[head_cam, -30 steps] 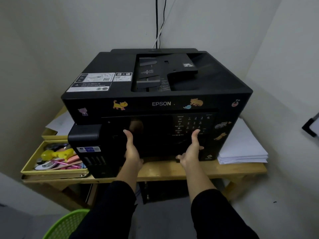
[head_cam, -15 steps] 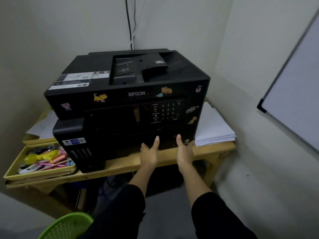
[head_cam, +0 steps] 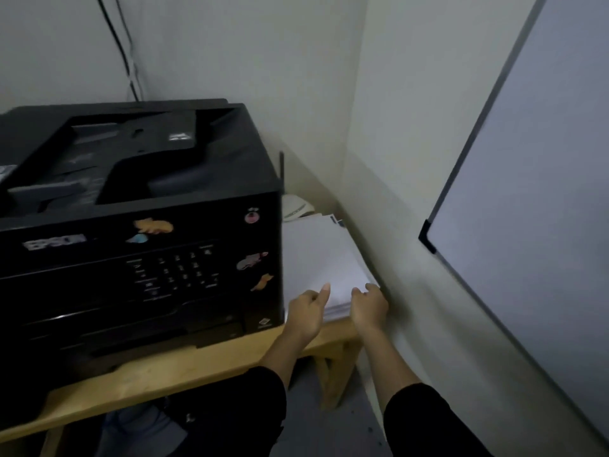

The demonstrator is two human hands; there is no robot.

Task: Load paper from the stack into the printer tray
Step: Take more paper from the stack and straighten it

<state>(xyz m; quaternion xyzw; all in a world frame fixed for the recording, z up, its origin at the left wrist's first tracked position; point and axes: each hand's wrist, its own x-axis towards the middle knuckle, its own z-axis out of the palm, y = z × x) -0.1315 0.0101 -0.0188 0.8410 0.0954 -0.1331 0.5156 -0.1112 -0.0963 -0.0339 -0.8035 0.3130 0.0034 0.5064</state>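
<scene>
The printer [head_cam: 138, 225] runs off the left edge, and its logo and keypad are smeared by motion blur. The paper stack [head_cam: 316, 258] is half hidden at its near edge by both hands [head_cam: 304, 311], whose fingertips are too blurred to show any grip. The counter [head_cam: 158, 384] is cut off at the left. The whiteboard [head_cam: 534, 206] leaves the frame at right.

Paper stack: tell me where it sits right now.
In the head view the paper stack lies on the wooden table, right of the black printer and against the wall, with both hands at its near edge.
</scene>
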